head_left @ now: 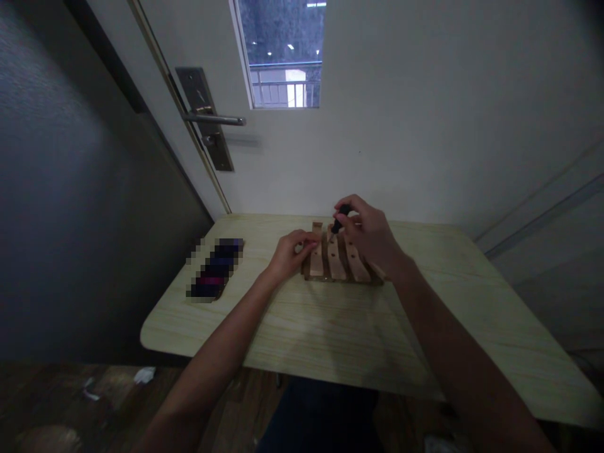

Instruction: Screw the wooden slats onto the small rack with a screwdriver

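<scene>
On the table lies a wooden rack (336,267) with several pale curved slats set side by side on a darker base. Small dark holes or screw heads show in the slats. My right hand (370,233) is closed around a black-handled screwdriver (342,217), tilted with its tip down at the upper part of a middle slat. The tip's exact contact is too small to tell. At the rack's left side, my left hand (290,251) has its thumb and fingers closed on the leftmost slat. My right hand covers part of the rack's right side.
A pixelated dark phone-like object (217,267) lies on the left of the light wood table (292,333). Behind the table stands a white door (401,126) with a metal handle (214,119) and a narrow window. Bits of litter lie on the floor at lower left.
</scene>
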A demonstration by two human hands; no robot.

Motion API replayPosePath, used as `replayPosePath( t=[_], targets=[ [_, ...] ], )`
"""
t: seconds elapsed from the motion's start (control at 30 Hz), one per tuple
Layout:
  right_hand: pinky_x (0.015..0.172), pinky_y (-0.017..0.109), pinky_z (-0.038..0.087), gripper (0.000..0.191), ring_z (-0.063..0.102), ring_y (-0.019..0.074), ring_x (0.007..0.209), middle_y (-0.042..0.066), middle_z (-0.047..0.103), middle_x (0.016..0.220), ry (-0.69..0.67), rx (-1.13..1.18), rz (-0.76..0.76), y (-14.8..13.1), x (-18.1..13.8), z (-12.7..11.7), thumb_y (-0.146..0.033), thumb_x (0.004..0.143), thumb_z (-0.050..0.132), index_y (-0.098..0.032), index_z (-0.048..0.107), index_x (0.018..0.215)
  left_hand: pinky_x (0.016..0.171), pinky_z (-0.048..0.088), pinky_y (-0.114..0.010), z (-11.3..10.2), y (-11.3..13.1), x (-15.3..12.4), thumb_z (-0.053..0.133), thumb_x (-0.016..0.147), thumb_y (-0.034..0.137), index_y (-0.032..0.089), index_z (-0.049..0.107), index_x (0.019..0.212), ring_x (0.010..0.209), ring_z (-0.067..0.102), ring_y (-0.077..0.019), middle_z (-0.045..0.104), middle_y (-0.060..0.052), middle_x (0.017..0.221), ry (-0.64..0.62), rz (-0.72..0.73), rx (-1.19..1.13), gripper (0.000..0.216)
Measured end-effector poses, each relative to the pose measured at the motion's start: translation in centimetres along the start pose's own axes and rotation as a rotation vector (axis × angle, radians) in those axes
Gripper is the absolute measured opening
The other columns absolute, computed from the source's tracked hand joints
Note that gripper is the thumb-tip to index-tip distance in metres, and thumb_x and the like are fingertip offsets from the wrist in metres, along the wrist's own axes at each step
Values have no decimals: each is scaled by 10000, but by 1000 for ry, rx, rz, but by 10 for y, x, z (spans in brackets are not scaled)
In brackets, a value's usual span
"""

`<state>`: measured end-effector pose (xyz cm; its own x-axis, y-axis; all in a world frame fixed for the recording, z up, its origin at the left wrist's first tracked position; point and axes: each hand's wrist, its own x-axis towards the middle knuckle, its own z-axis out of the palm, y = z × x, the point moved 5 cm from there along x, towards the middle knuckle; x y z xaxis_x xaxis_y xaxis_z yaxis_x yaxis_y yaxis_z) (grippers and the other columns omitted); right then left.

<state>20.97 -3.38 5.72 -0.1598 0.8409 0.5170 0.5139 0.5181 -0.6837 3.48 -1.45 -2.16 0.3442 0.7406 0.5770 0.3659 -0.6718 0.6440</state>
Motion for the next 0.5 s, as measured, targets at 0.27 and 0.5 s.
replayPosePath(
  t=[0.27,0.5],
  targets=[
    [631,308,522,144,599,133,651,26,623,895,-26,68,-6,9,14,12,-314,869,558,-212,546,971,714,480,-284,0,-5,-2,694,842,220,179,730,941,757,652,-157,749,-42,859,-48,-62,18,113],
    [651,315,527,148,607,149,700,28,624,875,-33,81,-18,8,15,14,-327,861,566,-209,552,949,696,492,-272,-3,-5,-1,701,828,226,186,740,867,722,654,-146,740,-30,805,-111,-57,8,68]
  ],
)
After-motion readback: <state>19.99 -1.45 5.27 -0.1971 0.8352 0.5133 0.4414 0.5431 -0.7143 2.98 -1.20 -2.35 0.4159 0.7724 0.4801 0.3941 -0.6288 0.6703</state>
